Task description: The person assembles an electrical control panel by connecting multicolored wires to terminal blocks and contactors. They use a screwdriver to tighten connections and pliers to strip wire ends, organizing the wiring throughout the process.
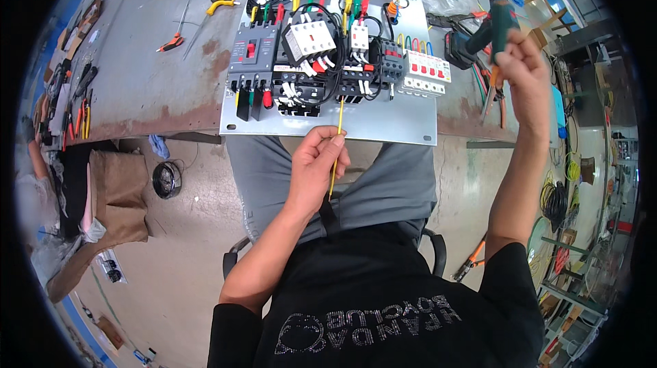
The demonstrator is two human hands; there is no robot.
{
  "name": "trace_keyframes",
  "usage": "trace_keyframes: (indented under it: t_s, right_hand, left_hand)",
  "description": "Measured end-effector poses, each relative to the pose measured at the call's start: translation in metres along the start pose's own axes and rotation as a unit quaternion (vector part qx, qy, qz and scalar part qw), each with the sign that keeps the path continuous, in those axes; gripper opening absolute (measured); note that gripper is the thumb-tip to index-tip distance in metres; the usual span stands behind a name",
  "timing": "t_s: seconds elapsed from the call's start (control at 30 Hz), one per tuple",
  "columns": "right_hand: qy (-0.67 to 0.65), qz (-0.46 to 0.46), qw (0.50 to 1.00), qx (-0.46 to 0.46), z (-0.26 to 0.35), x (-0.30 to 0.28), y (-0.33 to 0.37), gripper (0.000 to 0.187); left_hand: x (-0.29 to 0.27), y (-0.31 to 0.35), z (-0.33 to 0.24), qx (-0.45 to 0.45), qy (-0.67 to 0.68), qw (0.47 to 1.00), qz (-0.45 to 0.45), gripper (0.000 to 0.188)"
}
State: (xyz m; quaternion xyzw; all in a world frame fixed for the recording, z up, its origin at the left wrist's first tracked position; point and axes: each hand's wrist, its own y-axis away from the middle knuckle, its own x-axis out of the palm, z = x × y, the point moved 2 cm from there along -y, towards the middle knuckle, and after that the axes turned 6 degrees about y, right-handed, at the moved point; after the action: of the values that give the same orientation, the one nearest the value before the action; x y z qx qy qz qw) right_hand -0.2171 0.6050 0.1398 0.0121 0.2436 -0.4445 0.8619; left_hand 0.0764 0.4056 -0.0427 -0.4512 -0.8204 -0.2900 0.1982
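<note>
My left hand [320, 159] pinches a thin yellow wire [340, 121] between thumb and fingers. The wire's upper end meets the lower edge of a small black terminal block [352, 87] on the panel, and its tail hangs over my lap. Whether that end is seated in a terminal I cannot make out. To the right, my raised right hand [523, 67], slightly blurred, has its fingers curled round the front part of a green-and-black cordless drill [503, 22]. An orange tip or handle [494, 76] shows just below those fingers.
The metal mounting panel [404, 121] overhangs the table's near edge and carries a large breaker [252, 49], white contactors [311, 39] and red-switched breakers [426, 70]. A yellow-handled tool [220, 4] and an orange-handled screwdriver [171, 43] lie left. Pliers [85, 118] lie farther left.
</note>
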Motion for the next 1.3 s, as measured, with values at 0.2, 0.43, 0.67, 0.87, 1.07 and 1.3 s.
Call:
trace_keyframes:
  t_s: [0.2, 0.43, 0.67, 0.87, 1.07, 1.3]
  right_hand:
    - [-0.152, 0.101, 0.976, -0.118, 0.068, 0.066, 0.015, 0.046]
    - [-0.054, 0.129, 0.976, -0.169, 0.071, 0.133, 0.014, 0.054]
    - [0.035, 0.155, 0.968, -0.194, 0.068, 0.147, 0.009, 0.049]
    - [0.038, 0.177, 0.96, -0.216, 0.069, 0.15, 0.012, 0.044]
    - [0.051, 0.137, 0.96, -0.241, 0.068, 0.15, 0.006, 0.043]
    - [0.125, 0.139, 0.936, -0.297, 0.071, 0.15, 0.002, 0.053]
  left_hand:
    - [-0.004, -0.003, 0.002, -0.002, 0.008, 1.0, -0.007, 0.015]
    - [-0.004, -0.005, 0.005, -0.006, 0.02, 1.0, -0.013, 0.017]
    - [-0.006, -0.006, 0.005, -0.005, 0.022, 1.0, -0.005, 0.018]
    - [-0.005, -0.006, 0.003, -0.008, 0.013, 1.0, -0.003, 0.018]
    - [-0.007, -0.007, 0.005, 0.001, 0.019, 1.0, 0.009, 0.019]
    - [-0.006, -0.007, 0.004, -0.007, 0.017, 1.0, 0.004, 0.019]
